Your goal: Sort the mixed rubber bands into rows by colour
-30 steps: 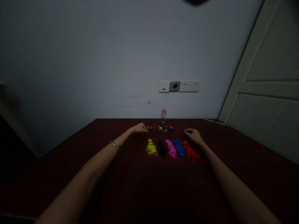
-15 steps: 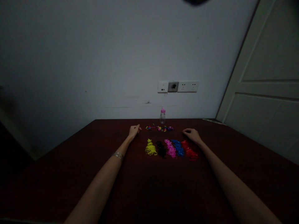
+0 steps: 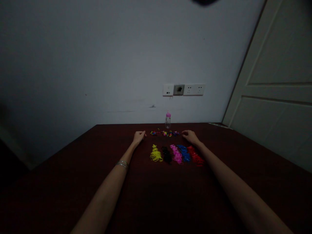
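The 1 camera sat on the person's head, above the near part of the table (image 3: 156,198), and looked forward and down between the 2 forearms (image 3: 103,191). It faced the wall (image 3: 122,58) beyond the table's far edge, with the door (image 3: 273,120) slanting along the right. The forearms came closest to the lens; the left hand (image 3: 139,137) and right hand (image 3: 190,136) lay farther off, near mid-frame.

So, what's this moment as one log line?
Left hand: left of mixed pieces, apart; right hand: at mixed pieces' right end, grasp unclear; nearer: yellow pile, black pile, pink pile, blue pile, red pile; beyond: bottle
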`<state>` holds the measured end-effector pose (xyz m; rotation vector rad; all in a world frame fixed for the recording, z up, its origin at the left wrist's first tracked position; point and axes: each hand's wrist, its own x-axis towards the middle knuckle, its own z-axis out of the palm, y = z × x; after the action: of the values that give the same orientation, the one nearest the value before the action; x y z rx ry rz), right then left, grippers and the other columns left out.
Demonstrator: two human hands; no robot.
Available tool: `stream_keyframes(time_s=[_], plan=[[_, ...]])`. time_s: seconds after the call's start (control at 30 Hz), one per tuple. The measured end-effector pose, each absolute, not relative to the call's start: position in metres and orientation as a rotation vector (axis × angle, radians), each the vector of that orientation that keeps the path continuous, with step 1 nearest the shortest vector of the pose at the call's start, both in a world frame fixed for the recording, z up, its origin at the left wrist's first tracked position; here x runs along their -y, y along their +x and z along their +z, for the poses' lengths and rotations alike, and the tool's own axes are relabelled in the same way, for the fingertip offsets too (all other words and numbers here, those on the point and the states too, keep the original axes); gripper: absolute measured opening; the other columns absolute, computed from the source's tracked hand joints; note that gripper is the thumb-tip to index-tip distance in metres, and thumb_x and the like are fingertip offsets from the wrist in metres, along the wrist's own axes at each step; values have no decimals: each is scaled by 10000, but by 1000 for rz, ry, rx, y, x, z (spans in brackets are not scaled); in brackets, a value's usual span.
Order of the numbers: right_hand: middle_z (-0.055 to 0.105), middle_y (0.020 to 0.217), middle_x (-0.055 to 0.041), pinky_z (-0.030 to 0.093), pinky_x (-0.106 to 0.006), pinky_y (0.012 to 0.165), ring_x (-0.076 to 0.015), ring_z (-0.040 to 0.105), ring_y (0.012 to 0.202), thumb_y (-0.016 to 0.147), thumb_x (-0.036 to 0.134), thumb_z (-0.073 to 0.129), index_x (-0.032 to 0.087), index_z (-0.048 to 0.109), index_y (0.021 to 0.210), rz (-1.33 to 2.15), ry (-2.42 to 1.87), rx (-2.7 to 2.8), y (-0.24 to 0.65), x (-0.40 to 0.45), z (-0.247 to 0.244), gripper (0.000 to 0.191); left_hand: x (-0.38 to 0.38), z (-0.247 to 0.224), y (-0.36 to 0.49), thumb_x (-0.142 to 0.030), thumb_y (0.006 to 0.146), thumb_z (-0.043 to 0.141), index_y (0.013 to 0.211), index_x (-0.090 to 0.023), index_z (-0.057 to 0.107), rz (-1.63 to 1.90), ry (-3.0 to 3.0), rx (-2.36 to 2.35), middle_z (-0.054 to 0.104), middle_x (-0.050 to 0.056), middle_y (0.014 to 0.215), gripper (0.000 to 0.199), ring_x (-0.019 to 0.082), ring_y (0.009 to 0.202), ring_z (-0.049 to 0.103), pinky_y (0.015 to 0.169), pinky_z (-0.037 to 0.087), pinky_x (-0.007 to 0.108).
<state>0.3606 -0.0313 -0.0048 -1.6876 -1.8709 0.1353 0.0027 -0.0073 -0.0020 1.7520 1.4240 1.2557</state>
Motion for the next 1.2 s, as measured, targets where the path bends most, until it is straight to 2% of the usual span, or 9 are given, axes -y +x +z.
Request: stream_keyframes(time_s=[0.37, 0.67, 0.83, 1.2], plan=[[683, 1041, -94, 434, -241, 871, -186, 617, 982, 771, 150, 543, 148, 688, 1014, 169, -1781, 1920, 342, 11, -3, 283, 11, 0, 4, -396, 744, 443, 529, -141, 585, 1238, 1754, -1449, 424, -29, 391, 362, 100, 419, 396, 502, 308, 225], [680, 1044, -74, 462, -271, 785, -212, 619, 966, 780, 212, 516, 223, 688, 1019, 138, -1926, 1890, 339, 11, 0, 295, 12, 0, 5, -383, 731, 444, 532, -141, 591, 1219, 1765, -1488, 425, -29, 400, 346, 101, 427, 404, 489, 296, 221], [680, 1037, -77, 464, -286, 786, -224, 613, 977, 773, 201, 503, 229, 689, 1013, 125, -1931, 1848, 340, 13, 1, 305, 12, 0, 5, -379, 730, 441, 529, -144, 588, 1225, 1786, -1475, 430, -25, 408, 342, 101, 433, 411, 492, 299, 222], [691, 976, -76, 454, -230, 779, -170, 625, 892, 768, 210, 531, 178, 686, 994, 178, -1758, 1799, 358, 7, -2, 276, 14, 1, 4, -376, 730, 440, 525, -147, 590, 1225, 1793, -1477, 444, -20, 411, 342, 107, 443, 426, 504, 313, 224]])
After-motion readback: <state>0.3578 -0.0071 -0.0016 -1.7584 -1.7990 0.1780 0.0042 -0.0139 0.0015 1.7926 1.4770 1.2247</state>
